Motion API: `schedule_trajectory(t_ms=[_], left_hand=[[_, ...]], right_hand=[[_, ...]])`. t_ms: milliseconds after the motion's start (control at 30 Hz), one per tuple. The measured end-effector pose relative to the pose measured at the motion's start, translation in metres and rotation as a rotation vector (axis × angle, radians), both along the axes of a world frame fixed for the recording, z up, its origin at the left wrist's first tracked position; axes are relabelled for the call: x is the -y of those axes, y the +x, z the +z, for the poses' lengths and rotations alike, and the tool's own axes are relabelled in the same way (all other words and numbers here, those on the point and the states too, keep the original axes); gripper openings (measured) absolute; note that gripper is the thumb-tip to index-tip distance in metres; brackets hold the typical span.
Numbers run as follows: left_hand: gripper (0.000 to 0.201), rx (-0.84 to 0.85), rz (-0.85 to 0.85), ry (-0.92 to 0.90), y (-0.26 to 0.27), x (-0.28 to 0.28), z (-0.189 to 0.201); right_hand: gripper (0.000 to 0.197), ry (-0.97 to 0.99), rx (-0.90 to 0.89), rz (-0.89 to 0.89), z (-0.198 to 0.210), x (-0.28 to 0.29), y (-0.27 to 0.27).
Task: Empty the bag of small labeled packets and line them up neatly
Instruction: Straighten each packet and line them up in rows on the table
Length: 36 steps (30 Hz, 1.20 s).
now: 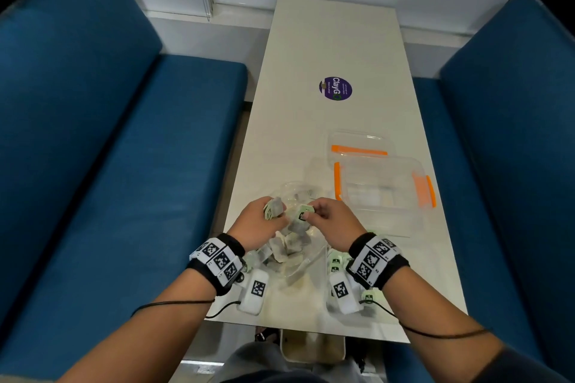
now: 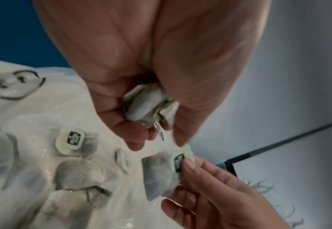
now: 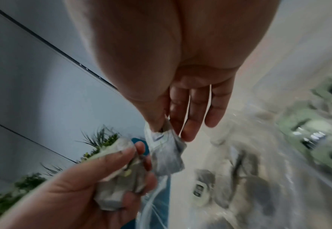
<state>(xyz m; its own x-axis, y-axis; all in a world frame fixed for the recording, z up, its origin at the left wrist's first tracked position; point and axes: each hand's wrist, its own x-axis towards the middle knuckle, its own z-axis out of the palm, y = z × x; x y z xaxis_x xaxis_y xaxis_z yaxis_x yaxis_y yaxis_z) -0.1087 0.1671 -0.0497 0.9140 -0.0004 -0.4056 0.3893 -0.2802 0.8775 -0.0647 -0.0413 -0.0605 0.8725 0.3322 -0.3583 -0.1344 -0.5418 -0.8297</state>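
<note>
A clear plastic bag (image 1: 298, 261) lies on the near end of the white table (image 1: 336, 50), with several grey packets carrying pale green tags inside and on it (image 1: 289, 242). My left hand (image 1: 258, 221) grips a bunch of packets (image 2: 147, 106) above the bag. My right hand (image 1: 329, 218) pinches one packet (image 2: 161, 167) by its green tag (image 1: 302, 214), thumb on the label, right beside the left hand. In the right wrist view that packet (image 3: 167, 153) hangs from thumb and forefinger. A few packets (image 1: 336, 261) lie under my right wrist.
A clear box with orange clips (image 1: 385, 190) and its lid (image 1: 361, 143) stand just right of and beyond my hands. A purple round sticker (image 1: 335, 88) sits mid-table. Blue benches (image 1: 109, 165) flank the table. Cables run from both wristbands.
</note>
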Motion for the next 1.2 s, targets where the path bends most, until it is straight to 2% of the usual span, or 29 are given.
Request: schedule_trajectory(t_ms=[167, 333, 433, 533, 633, 767, 1000, 1200], left_hand=[[0.021, -0.054, -0.078, -0.280, 0.002, 0.015, 0.014], [0.026, -0.054, -0.054, -0.409, 0.001, 0.046, 0.022], [0.031, -0.075, 0.005, -0.442, 0.000, 0.066, 0.021], [0.039, -0.128, 0.056, -0.488, -0.001, 0.086, 0.020], [0.027, -0.133, 0.099, -0.483, -0.004, 0.105, 0.024], [0.017, -0.116, -0.013, -0.470, -0.011, 0.130, 0.027], [0.017, -0.101, 0.118, -0.513, -0.016, 0.175, 0.021], [0.013, -0.177, 0.254, -0.615, -0.018, 0.194, 0.020]], right_hand=[[0.012, 0.180, -0.022, 0.056, 0.029, 0.012, -0.003], [0.017, 0.190, 0.019, -0.110, 0.033, 0.036, -0.012], [0.008, 0.140, 0.029, -0.143, 0.031, 0.055, -0.023], [0.023, 0.142, 0.024, -0.131, 0.030, 0.076, -0.033], [0.024, 0.173, 0.014, -0.146, 0.032, 0.099, -0.038], [0.022, 0.196, 0.018, -0.142, 0.037, 0.124, -0.042], [0.022, 0.175, 0.020, -0.144, 0.042, 0.169, -0.041], [0.023, 0.077, 0.019, -0.155, 0.030, 0.207, -0.039]])
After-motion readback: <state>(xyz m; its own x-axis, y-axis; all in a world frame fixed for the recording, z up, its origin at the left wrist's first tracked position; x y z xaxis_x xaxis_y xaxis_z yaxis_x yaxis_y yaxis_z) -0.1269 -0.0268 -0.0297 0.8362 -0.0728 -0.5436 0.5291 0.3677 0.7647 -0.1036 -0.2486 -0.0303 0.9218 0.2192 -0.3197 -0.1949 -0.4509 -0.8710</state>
